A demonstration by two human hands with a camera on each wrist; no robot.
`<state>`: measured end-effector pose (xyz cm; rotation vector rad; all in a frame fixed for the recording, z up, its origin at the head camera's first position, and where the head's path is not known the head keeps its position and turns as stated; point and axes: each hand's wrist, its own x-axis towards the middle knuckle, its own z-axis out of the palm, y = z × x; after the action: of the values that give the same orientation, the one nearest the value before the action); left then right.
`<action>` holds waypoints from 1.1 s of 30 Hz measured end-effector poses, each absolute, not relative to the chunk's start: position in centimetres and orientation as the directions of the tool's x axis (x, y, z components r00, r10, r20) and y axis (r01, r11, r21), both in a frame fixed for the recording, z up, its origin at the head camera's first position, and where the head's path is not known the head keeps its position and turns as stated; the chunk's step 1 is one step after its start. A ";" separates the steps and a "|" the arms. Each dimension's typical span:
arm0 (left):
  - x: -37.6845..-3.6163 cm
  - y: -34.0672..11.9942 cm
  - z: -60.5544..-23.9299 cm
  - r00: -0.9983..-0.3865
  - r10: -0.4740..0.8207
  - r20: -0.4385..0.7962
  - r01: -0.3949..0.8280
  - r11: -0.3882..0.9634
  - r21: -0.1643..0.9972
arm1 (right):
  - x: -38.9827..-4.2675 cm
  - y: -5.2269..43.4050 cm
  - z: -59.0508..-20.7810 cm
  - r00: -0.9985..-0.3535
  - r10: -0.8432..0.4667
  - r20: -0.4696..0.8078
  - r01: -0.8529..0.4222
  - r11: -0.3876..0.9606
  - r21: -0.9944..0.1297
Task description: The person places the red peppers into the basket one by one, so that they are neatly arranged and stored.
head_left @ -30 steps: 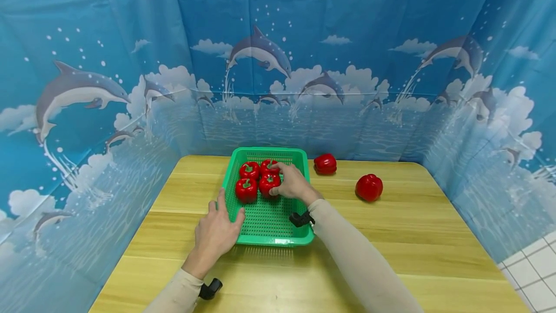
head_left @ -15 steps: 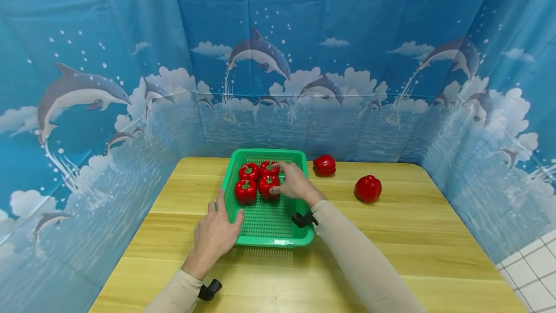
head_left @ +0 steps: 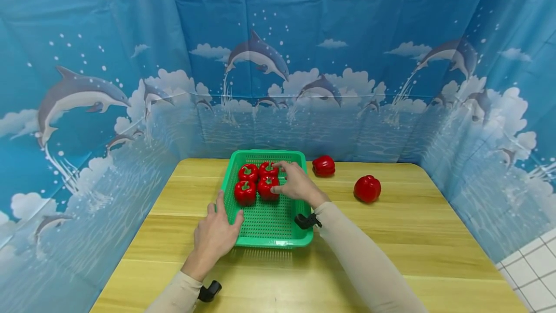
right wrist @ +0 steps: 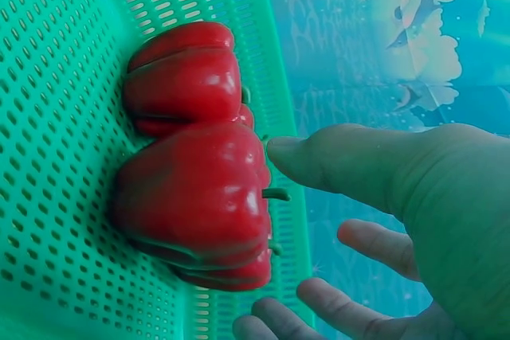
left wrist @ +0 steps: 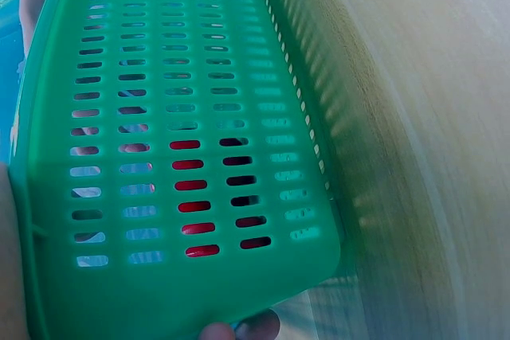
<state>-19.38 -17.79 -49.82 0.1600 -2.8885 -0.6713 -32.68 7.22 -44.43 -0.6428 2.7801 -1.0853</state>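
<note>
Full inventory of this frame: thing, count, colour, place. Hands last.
basket: 1, green, perforated plastic, centre of the table.
peppers in basket: 4, red, green stems, clustered in the basket's far half.
loose peppers: 2, red, on the table to the right of the basket, one nearer the backdrop.
table: 1, light wood.
backdrop: blue dolphin and cloud print, on three sides.
tiled floor: white, lower right corner.
wrist cameras: 2, black, one on each wrist.
left hand: on the basket's near left edge, thumb inside the rim.
right hand: in the basket, fingers at the right-hand peppers, not closed round one.
</note>
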 end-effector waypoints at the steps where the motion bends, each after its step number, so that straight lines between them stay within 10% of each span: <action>1: -19.4 -17.8 -49.8 -0.979 -0.143 0.144 -0.064 0.892 0.447 | -32.7 7.3 -44.4 -0.906 -0.417 0.071 -0.354 0.657 -0.666; 33: -19.5 -18.0 -50.0 -0.979 -0.144 0.148 -0.059 0.882 0.469 | -30.6 12.0 -43.7 -0.863 -0.453 0.223 -0.472 0.568 -0.674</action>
<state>-19.53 -17.99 -50.02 0.1558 -2.8729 -0.7071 -30.63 12.00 -43.75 -0.8270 2.8044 -1.2174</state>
